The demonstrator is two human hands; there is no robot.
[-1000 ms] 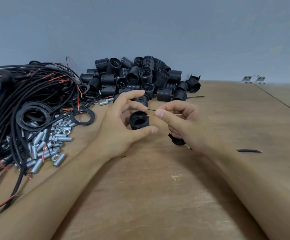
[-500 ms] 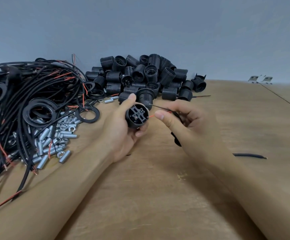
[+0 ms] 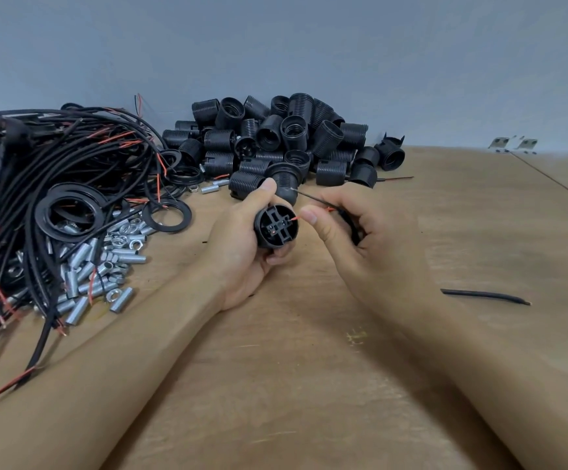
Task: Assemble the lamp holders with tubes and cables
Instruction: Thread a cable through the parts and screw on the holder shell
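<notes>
Black lamp holder (image 3: 276,226) in left hand (image 3: 241,245) takes red wire (image 3: 295,218).

Both forearms reach forward. Left hand (image 3: 241,245) curled in a grip, thumb up; right hand (image 3: 360,239) pinching, fingers curled.

- No text, label, brand, number or sign readable anywhere: not on the lamp holder (image 3: 276,226), nor around it on parts or table (image 3: 309,385).

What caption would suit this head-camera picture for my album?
Left hand grips a black lamp holder while the right hand pinches a red wire at its terminal.
</notes>
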